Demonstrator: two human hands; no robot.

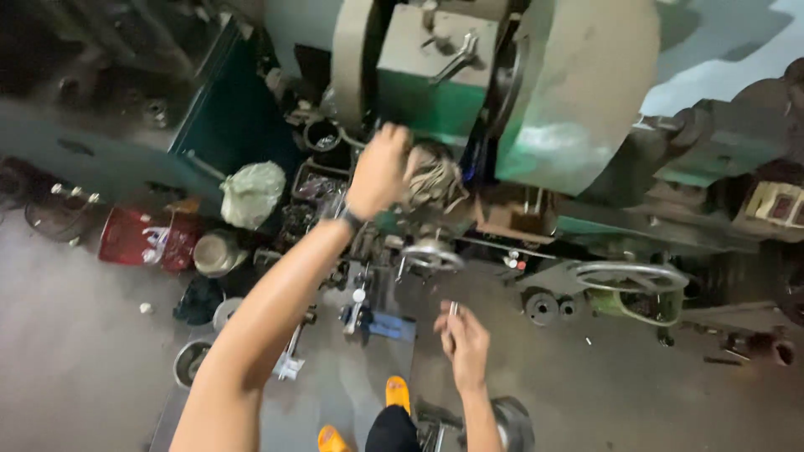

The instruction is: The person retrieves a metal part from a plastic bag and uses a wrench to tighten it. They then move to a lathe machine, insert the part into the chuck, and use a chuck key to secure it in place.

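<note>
The right hand (463,341) is low in the picture, near the person's body. Its fingers are curled around a small metal rod (453,310) — the shiny tip sticks up out of the fist. The rod is in the air above the gray floor (75,351), not touching anything else.

The left hand (381,172) is stretched far out in front. It rests on a round part (435,177) at the front of a big green machine (469,92). The part is wrapped in what looks like a tangle of curly metal strips. The fingers bend over it, but you cannot tell if they grip it or only touch it. A dark watch (349,219) sits on that wrist.

Just below the round part there is a small metal wheel (432,255). Farther right is a bigger wheel (630,278) with spokes, lying almost flat.

To the left of the arm there is a lot of stuff on the floor — a pale green bag (251,194), a shiny metal pot (217,253) and a red box (144,239). A metal bowl (191,362) sits lower down, close to the elbow.

At the very bottom you can see the person's orange shoes (398,392), one in front of the other.
</note>
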